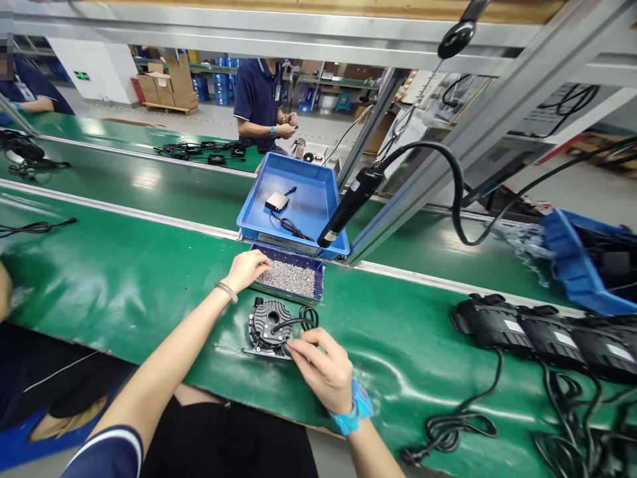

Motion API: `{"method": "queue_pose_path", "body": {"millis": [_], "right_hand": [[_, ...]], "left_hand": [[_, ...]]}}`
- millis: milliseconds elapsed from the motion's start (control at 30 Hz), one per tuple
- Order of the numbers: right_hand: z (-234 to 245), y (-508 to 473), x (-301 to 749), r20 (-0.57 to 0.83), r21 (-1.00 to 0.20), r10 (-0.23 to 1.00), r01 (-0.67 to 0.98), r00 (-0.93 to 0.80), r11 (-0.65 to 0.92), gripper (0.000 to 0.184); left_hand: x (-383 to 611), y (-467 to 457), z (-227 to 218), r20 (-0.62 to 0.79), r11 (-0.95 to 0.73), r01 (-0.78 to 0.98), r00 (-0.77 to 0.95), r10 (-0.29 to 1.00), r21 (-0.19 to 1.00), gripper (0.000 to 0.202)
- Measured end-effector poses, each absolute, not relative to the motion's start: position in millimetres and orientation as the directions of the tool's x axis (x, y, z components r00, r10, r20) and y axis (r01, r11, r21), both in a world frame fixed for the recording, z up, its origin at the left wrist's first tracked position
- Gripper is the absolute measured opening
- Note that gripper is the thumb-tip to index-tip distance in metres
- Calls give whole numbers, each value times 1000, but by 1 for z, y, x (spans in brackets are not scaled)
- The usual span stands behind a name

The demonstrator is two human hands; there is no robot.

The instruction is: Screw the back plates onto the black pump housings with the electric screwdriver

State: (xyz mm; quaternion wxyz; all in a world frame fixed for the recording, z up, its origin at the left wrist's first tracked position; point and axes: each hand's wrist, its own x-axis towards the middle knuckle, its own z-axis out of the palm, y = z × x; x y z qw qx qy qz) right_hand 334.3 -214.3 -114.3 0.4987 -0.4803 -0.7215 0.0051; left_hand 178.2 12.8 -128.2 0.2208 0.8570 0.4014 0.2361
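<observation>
Left hand (247, 269) in screw tray (321, 284), right hand (323, 368) on round black housing (266, 325).
Left hand palm down, fingers curled loosely and bunched into the heap of small bright metal screws (291, 277); cannot tell whether any screw is pinched. Right hand with thumb and forefinger pressed together on near rim of housing, other fingers folded under. Housing matte, disc-shaped, ribbed, flat on glossy green mat (149, 279), just in front of the shallow blue tray, between both hands. Thin black cable (304, 317) looped off its top to the right. Behind tray: larger smooth blue plastic bin (313, 192) with small grey box (277, 202); black electric screwdriver (351, 202) hanging tilted over its right corner. Far right: row of black units (542, 335), leads coiled.
</observation>
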Motion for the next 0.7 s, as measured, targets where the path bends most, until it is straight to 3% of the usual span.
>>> {"method": "queue_pose_path", "body": {"millis": [133, 233, 367, 467, 567, 700], "right_hand": [[-126, -216, 341, 739, -398, 657, 687, -152, 607, 35], [-136, -223, 348, 734, -385, 654, 681, -183, 622, 33], [-140, -215, 369, 629, -473, 773, 748, -84, 466, 39], [-131, -173, 394, 416, -495, 908, 823, -56, 278, 41], [-127, -111, 410, 127, -448, 986, 881, -103, 150, 33], [-135, -49, 408, -294, -325, 939, 943, -175, 74, 21]], "left_hand": [[161, -15, -114, 319, -541, 537, 454, 832, 648, 15], [141, -50, -105, 369, -507, 459, 361, 857, 729, 19], [113, -96, -105, 413, -456, 195, 228, 882, 868, 12], [99, -119, -109, 466, -516, 138, 283, 838, 845, 2], [96, -129, -110, 574, -667, 148, 398, 716, 730, 9], [101, -130, -104, 676, -814, 198, 469, 568, 546, 10]]}}
